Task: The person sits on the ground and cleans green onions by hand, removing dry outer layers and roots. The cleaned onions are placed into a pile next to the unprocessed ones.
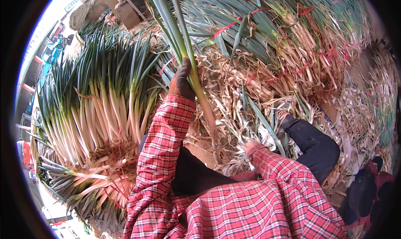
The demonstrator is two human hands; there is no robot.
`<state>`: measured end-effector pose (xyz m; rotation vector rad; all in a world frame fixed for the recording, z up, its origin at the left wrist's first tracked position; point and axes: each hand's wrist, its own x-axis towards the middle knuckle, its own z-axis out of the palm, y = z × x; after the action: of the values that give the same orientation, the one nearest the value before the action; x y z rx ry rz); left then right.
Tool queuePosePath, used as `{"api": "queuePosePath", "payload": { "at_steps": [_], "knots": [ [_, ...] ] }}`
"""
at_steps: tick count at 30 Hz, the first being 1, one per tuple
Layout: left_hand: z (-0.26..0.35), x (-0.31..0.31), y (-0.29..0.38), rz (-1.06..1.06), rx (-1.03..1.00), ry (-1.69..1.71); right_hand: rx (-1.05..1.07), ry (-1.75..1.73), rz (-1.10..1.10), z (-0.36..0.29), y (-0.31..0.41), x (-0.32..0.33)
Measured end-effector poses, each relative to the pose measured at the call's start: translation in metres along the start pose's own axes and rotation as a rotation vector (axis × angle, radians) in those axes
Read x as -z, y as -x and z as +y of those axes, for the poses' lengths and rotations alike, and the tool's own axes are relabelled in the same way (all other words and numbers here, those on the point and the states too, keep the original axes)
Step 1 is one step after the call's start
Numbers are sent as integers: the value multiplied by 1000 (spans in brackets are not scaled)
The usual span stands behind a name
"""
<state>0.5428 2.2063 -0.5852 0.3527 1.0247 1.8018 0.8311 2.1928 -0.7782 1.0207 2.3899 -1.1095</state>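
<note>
My left hand (183, 80), in a dark glove with an orange-brown cuff, grips one large green onion (205, 105) near where its leaves fork. The onion stands nearly upright, green leaves up. Its brownish, unpeeled lower stalk slants down to the roots in front of my dark trousers. Low over a litter of dry husks (225, 82) is my right hand (249, 146), close to a loose green leaf (264, 123). That hand is blurred and its fingers are mostly hidden, so what it holds does not show.
Cleaned green onions (106, 110) stand packed at left, white stalks down. Below them lie more onions with red ties (103, 192). Unpeeled bundles (291, 41), bound with red string, fill the upper right. Dark clothing (360, 188) shows at the lower right edge.
</note>
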Motion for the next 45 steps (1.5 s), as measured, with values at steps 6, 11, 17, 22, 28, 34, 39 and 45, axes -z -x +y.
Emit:
{"api": "queuePosePath", "payload": {
  "at_steps": [6,11,17,22,28,34,39,45],
  "knots": [
    [-16,-13,3,-231,171,215,274,-1092,184,-68,-12,67],
    [-27,-17,7,-20,85,-196,421,-673,570,-131,3,115],
    [-27,2,1,25,154,-437,373,-249,772,-117,12,95],
    [-29,7,-2,-39,118,-385,364,-576,734,-77,-5,62],
    [-23,-2,7,-128,113,-387,241,-620,523,-68,-3,87],
    [-28,-12,16,-171,120,-450,393,-977,264,-111,5,128],
    [-27,-13,24,-266,124,-387,340,-1186,246,-113,10,117],
    [-29,-20,27,-186,109,-296,162,-1245,345,-75,-13,72]
  ]
}}
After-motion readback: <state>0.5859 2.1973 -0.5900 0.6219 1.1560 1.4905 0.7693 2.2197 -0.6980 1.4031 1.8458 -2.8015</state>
